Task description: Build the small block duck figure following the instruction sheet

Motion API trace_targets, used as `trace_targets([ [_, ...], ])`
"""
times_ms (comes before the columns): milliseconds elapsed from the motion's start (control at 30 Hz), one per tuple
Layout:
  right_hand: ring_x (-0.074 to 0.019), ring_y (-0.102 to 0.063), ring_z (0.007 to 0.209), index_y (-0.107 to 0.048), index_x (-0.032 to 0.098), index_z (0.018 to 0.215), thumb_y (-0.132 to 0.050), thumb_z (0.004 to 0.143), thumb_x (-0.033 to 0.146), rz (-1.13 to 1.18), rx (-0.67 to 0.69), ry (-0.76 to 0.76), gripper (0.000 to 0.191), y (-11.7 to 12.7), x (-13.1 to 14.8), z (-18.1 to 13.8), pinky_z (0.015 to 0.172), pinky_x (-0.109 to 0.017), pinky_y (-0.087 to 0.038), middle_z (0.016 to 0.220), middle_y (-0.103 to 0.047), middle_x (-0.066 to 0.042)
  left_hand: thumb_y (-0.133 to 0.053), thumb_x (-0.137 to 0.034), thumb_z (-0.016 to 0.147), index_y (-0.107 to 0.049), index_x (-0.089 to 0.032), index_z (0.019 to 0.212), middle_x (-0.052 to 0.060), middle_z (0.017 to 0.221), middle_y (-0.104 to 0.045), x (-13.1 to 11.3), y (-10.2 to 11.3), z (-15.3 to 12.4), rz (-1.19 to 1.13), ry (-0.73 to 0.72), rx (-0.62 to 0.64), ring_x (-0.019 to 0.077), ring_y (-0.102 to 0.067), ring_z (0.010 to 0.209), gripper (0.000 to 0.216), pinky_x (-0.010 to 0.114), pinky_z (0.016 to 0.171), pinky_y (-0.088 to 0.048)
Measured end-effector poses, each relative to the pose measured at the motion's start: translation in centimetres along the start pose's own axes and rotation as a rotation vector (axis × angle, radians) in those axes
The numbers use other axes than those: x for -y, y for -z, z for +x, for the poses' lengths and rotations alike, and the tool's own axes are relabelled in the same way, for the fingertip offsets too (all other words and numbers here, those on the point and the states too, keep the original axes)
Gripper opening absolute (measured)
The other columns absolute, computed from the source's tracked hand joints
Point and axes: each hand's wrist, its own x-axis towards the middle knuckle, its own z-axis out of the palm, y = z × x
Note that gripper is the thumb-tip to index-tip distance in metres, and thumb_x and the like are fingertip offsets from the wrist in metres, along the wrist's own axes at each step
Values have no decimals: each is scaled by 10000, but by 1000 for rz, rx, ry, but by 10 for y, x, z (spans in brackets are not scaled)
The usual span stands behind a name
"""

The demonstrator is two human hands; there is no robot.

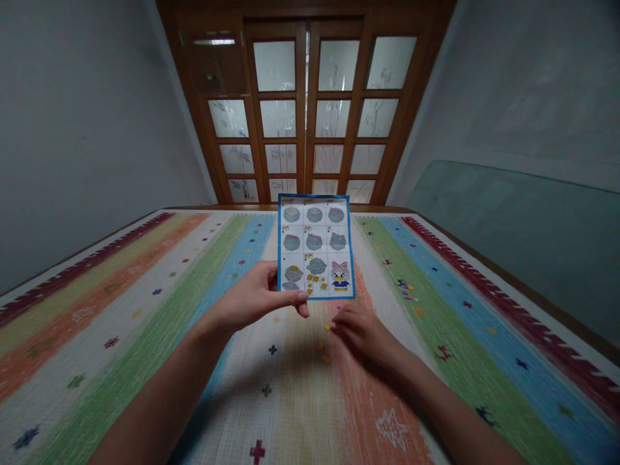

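Note:
My left hand [264, 294] is closed on the lower left corner of an instruction sheet [314, 248], thumb in front. The sheet stands upright, facing me, with a blue border and a grid of grey brick-built shapes; a small pink-and-blue figure is printed at its lower right. Below the sheet's right corner, my right hand [361, 329] is low over the striped cloth, fingers curled together. Whether anything is between those fingertips is hidden. Just left of them are several small yellow pieces [326, 359], too small to make out fully.
A tablecloth [194, 387] with coloured stripes and small woven motifs covers the table. Small dark, yellow and purple bits [405, 289] show on its right green stripe. Beyond the far edge are wooden doors with glass panes [281, 119]. Pale walls [87, 116] rise on both sides.

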Motion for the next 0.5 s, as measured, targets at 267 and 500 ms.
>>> trace_targets([
  [267, -189, -578, 814, -679, 166, 898, -438, 894, 223, 31, 97, -84, 248, -12, -2, 4, 712, -289, -439, 877, -639, -85, -708, -266, 705, -655, -118, 610, 37, 662, -688, 0, 0, 0, -13, 6, -2, 131, -613, 673, 184, 244, 725, -486],
  [500, -164, -539, 753, -593, 156, 697, -432, 825, 147, 46, 118, -171, 206, -18, 2, 12, 665, -263, -402, 813, -606, -49, -728, -319, 689, -657, -120, 608, 44, 657, -683, -1, -1, 1, -9, 1, -8, 150, -614, 693, 226, 270, 741, -485],
])
